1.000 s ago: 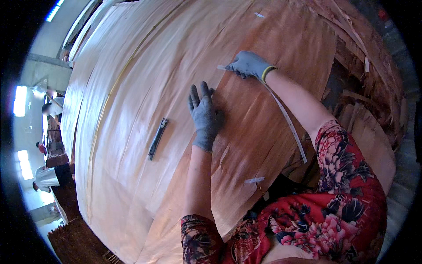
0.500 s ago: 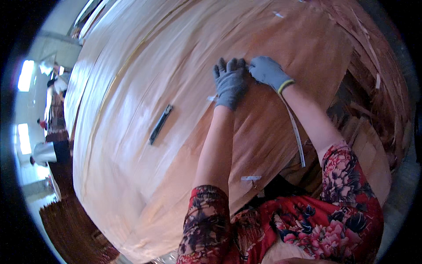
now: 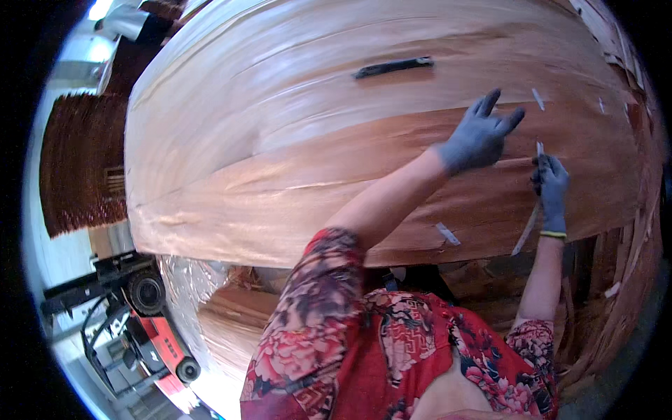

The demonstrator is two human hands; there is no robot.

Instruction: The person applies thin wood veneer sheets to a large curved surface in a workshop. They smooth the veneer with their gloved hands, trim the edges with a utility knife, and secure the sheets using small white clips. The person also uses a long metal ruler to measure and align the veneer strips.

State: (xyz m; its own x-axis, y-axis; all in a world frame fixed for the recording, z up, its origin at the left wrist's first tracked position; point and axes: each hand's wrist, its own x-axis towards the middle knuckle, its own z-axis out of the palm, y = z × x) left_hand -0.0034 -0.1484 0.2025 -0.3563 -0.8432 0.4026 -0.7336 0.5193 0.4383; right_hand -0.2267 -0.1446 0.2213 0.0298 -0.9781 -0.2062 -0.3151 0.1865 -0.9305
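A bright white panel is burning out at the upper left, and pale glare is spreading across the wood sheet from that side, while its right part is looking duller and browner. The lower right is sinking into dimness; white light is washing out the floor beside the forklift at lower left. The left hand and the sleeve behind it are blurring. Fisheye distortion is bowing long edges, and black is closing in along both sides.

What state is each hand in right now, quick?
Left hand: open, holding nothing that shows.
Right hand: closed, holding a narrow white strip.
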